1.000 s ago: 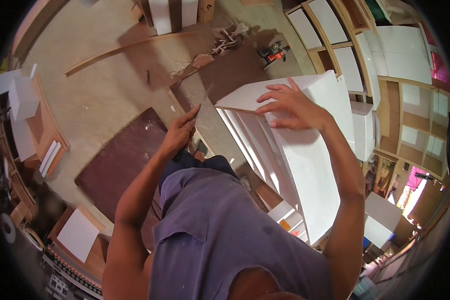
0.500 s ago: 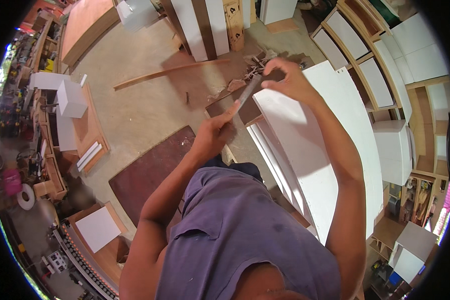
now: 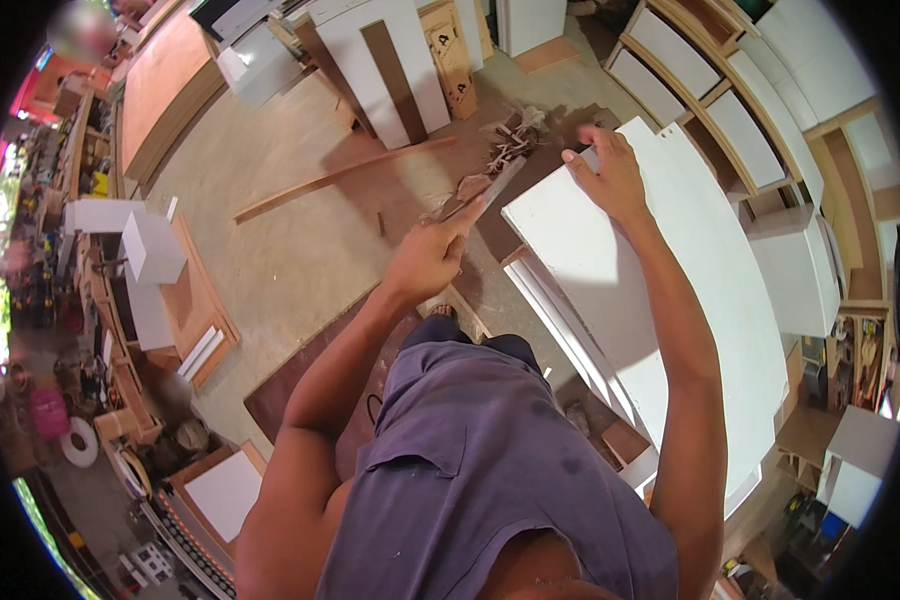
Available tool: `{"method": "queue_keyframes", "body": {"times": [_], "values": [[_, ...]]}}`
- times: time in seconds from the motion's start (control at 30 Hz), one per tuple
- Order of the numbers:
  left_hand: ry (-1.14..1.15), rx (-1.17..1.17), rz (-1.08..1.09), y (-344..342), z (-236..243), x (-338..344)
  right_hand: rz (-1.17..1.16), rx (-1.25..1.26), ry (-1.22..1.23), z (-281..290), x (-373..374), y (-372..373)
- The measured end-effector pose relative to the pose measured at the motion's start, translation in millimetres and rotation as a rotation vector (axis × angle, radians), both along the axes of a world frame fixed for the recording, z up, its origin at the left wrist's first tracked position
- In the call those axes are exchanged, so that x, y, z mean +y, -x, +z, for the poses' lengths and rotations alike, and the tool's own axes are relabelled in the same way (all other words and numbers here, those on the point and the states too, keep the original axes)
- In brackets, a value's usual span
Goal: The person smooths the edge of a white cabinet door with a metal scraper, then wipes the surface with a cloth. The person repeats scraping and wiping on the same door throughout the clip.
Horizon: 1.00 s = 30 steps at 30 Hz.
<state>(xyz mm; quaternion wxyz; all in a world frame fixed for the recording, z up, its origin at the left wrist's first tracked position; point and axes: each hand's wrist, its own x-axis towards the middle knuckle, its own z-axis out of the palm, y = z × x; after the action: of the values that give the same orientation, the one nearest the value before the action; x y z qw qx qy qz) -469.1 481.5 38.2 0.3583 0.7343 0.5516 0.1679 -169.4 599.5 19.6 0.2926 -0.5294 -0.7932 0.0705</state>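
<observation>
- The flat grey blade (image 3: 508,177) pointed away from the body, just left of the far corner of the white cabinet (image 3: 670,290); whether the two touched could not be told.
- The left hand (image 3: 430,258) was closed round the tool, hiding its grip, index finger along the blade; that hold seemed good for steering, with a light wrist better than force.
- The right hand (image 3: 610,175) was partly spread over the cabinet's far end, thumb apart, nothing visible in it; fingers were best kept off the blade's line.
- The white faces probably scratched easily, so the tip called for care there.
- Beyond lay tangled scraps (image 3: 515,135) and a wooden strip (image 3: 310,184), likely awkward underfoot.
</observation>
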Motion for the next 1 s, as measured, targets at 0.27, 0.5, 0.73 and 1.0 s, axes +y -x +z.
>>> {"method": "queue_keyframes", "body": {"times": [0.27,0.5,0.73,1.0], "values": [[0.483,-0.534,-0.007,19.6,-9.6,27.2,-0.116,-0.072,-0.036,3.2,1.2,6.3],[0.619,-0.692,-0.110,16.9,-22.3,41.7,-0.198,-0.102,-0.024,7.9,-2.3,17.3],[0.745,-0.731,-0.138,18.6,-23.7,49.4,-0.272,-0.134,-0.020,8.0,-1.6,18.3],[0.824,-0.870,-0.123,17.5,-44.2,55.3,-0.287,-0.188,-0.036,9.6,-2.2,23.4]]}}
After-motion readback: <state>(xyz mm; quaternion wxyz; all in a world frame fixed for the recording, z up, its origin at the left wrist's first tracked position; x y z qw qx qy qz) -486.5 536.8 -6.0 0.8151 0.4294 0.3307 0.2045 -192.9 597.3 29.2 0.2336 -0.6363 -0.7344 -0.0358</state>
